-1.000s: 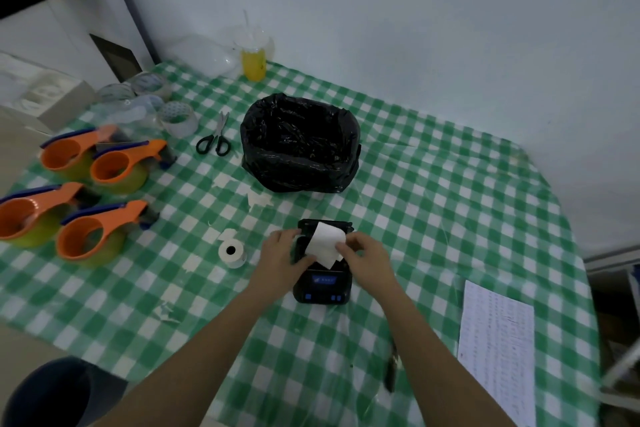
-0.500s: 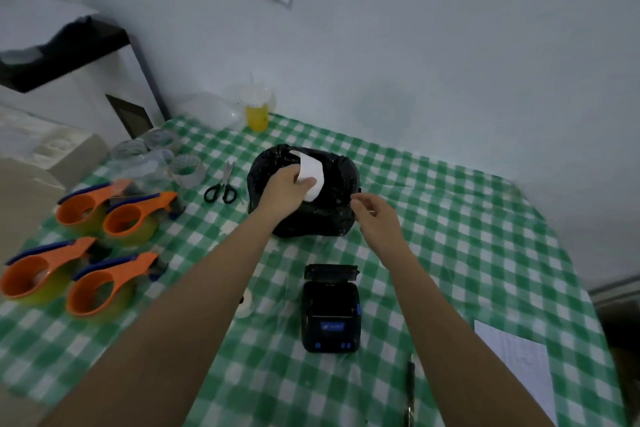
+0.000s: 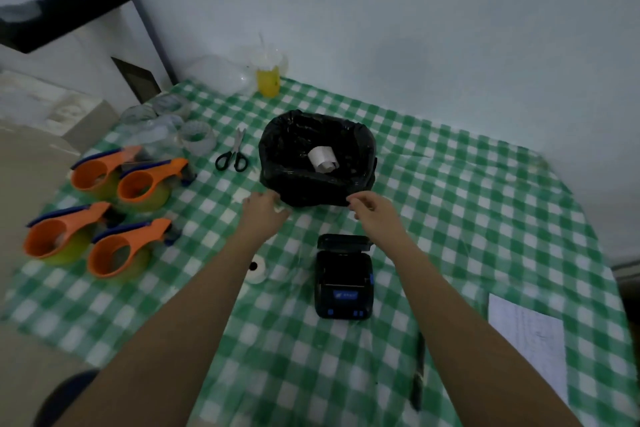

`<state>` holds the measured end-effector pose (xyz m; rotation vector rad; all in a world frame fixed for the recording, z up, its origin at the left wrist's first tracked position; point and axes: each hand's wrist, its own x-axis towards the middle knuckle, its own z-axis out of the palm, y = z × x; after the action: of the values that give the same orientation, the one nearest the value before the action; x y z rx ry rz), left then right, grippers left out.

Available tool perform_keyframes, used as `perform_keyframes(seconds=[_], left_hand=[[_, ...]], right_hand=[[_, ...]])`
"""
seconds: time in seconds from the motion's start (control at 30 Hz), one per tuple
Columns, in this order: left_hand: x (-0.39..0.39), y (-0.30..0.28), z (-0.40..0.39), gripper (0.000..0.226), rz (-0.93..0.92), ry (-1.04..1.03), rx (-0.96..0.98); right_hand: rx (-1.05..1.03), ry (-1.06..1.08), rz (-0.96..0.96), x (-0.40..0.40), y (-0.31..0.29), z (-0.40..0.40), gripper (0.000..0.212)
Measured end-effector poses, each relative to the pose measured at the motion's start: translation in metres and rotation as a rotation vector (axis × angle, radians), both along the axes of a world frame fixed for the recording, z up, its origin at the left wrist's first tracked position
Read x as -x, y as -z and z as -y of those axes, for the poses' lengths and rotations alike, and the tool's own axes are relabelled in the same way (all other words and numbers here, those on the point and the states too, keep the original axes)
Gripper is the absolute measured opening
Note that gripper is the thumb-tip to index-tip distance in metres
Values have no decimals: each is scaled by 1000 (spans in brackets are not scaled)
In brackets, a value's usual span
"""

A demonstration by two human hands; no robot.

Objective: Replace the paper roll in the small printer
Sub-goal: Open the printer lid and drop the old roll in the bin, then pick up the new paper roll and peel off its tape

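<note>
Printer [image 3: 344,279] sits on the green-checked desk [image 3: 467,218] near the person, black, with its paper cover hinged up at the far end; whether the paper bay is empty cannot be told from this angle. Fresh paper roll [image 3: 257,269] lies on the desk just to the left of the printer, partly hidden by the left forearm and not touched by either hand. Beyond the printer stands a bin lined with a black bag [image 3: 317,158], and a white curl of used paper [image 3: 322,158] lies inside it. Left hand [image 3: 265,210] hovers at the near left edge of the bin, its grip loosely curled with something small and white at the fingertips; what it is cannot be told. Right hand [image 3: 370,210] hovers at the near right edge of the bin, its grip relaxed and half spread, holding nothing. Judged from this layout, removal and disposal of the old paper is done. Remaining steps: pick up the fresh roll, seat it in the bay, feed out the free end, and close the cover. Scissors [image 3: 232,156] and tape dispensers [image 3: 104,211] further left play no part.
</note>
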<state>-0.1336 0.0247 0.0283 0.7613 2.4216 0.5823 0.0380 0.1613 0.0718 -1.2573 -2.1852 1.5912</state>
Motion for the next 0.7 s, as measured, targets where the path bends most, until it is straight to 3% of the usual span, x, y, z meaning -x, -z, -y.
perform_keyframes(seconds=[0.23, 0.4, 0.6, 0.7], left_hand=[[-36, 32, 69, 83, 26, -64, 223], [-46, 36, 79, 77, 91, -198, 262], [-52, 32, 85, 53, 63, -219, 152], [-57, 18, 82, 44, 156, -277, -116]], right_hand=[[-97, -28, 42, -10, 27, 31, 21], [-145, -104, 86, -11, 27, 49, 23], [-155, -135, 71, -19, 25, 61, 23], [-200, -168, 37, -24, 21, 67, 20]])
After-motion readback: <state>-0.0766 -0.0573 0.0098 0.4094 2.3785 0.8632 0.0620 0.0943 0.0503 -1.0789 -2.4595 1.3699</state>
